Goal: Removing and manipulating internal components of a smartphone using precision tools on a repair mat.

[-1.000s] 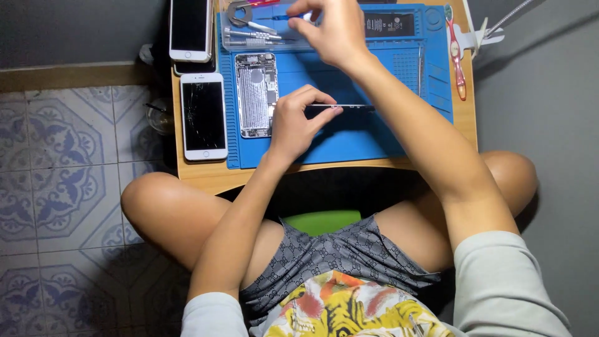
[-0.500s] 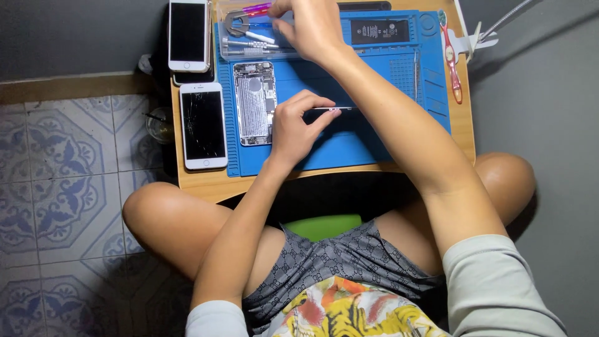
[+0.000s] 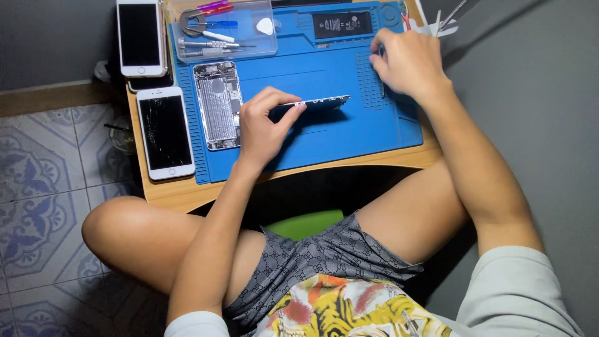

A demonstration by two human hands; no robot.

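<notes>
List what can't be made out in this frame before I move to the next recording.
- Head view: whatever the right hand touches on the blue mat is hidden under its fingers.
- The thin panel in the left hand shows edge-on; its faces are unseen.
- Tools in the clear tray are too small and cut by the top edge.

left hand (image 3: pixel 262 128) gripping phone screen (image 3: pixel 315 103), blue mat (image 3: pixel 324 134)

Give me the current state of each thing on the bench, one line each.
Phone screen panel: lifted on edge, pinched in left hand.
Right hand: on the blue repair mat, grip hidden.
Opened phone housing: flat, internals exposed.
Cracked white phone: face up, screen dark.
White phone: face up, dark.
Clear tool tray: holds tools.
</notes>
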